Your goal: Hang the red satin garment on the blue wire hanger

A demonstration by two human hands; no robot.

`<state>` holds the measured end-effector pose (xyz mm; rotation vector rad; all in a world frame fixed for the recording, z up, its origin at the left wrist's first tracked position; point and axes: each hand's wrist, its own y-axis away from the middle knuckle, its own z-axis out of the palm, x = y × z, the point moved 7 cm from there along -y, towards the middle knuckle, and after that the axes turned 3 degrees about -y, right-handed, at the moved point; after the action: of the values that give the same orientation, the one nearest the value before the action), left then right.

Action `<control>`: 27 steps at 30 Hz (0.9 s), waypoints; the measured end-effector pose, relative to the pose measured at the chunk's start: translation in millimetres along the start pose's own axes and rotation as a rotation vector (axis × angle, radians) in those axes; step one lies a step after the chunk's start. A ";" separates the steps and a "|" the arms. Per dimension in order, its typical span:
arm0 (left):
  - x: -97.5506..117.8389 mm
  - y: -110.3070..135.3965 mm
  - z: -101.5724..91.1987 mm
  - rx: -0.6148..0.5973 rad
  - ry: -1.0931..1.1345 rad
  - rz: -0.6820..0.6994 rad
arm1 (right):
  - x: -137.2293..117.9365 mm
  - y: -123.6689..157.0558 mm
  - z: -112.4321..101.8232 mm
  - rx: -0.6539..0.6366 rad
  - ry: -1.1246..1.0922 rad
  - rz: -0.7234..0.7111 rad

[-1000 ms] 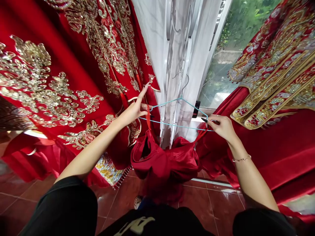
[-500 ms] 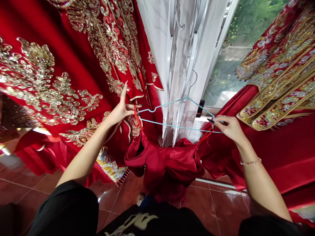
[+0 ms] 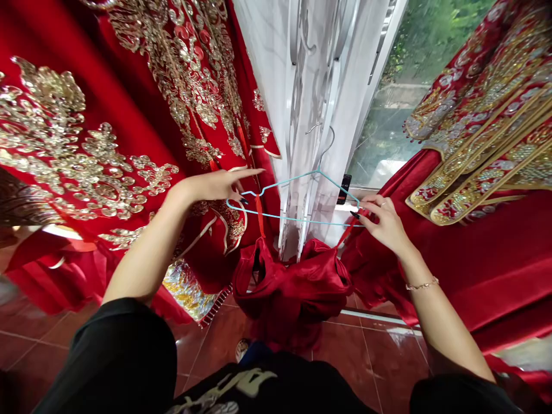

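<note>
A light blue clothes hanger [image 3: 318,171] with a metal hook is held level in front of me. From it hangs a dark red satin dress [image 3: 288,287]; one thin red strap [image 3: 260,215] loops over the hanger's left part, inside the notch, and the other runs up toward its right end. My left hand [image 3: 215,187] is at the hanger's left end, fingers stretched out and thumb apart, not closed on the strap. At the right end, my right hand [image 3: 382,218] closes its fingers around the hanger's tip, partly hiding it.
Red garments with gold beadwork [image 3: 116,161] hang close on the left. More embroidered red garments [image 3: 487,144] hang on the right. A white metal rack [image 3: 297,115] stands ahead, with a black phone [image 3: 344,190] beside the window [image 3: 388,115]. Red tiles [image 3: 340,356] cover the floor.
My left hand has let go of the left strap, and its fingers now point right. The strap has slid inward along the hanger. The right hand and hanger have shifted slightly left.
</note>
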<state>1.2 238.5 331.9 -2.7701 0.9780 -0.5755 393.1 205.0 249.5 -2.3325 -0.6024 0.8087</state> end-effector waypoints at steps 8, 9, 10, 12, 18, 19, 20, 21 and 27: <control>108.2 113.9 90.5 0.665 -0.212 0.127 | 57.6 90.6 -16.1 0.590 -0.208 0.285; 113.9 118.8 125.2 0.570 -0.141 0.138 | 73.7 98.6 -0.9 0.495 -0.277 0.371; 112.9 123.0 153.7 0.502 -0.038 0.108 | 87.4 105.2 19.1 0.338 -0.321 0.454; 97.1 128.1 191.0 0.394 0.168 -0.018 | 104.0 120.1 59.5 0.028 -0.353 0.564; 56.6 134.3 214.1 0.052 0.469 -0.193 | 104.0 151.9 118.4 -0.298 -0.328 0.630; 51.6 137.2 212.6 0.116 0.492 -0.242 | 101.9 154.2 121.2 -0.321 -0.319 0.631; 46.6 141.3 212.0 0.199 0.503 -0.303 | 99.9 155.9 122.7 -0.339 -0.311 0.631; 43.2 146.0 212.7 0.268 0.502 -0.354 | 97.8 157.4 123.5 -0.354 -0.303 0.632; 67.3 156.4 227.5 -0.169 0.527 -0.166 | 87.5 166.9 123.7 -0.387 -0.270 0.676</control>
<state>51.1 77.3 103.3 -2.9269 0.9167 -1.3583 409.2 182.0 25.8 -2.8503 -0.0496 1.4286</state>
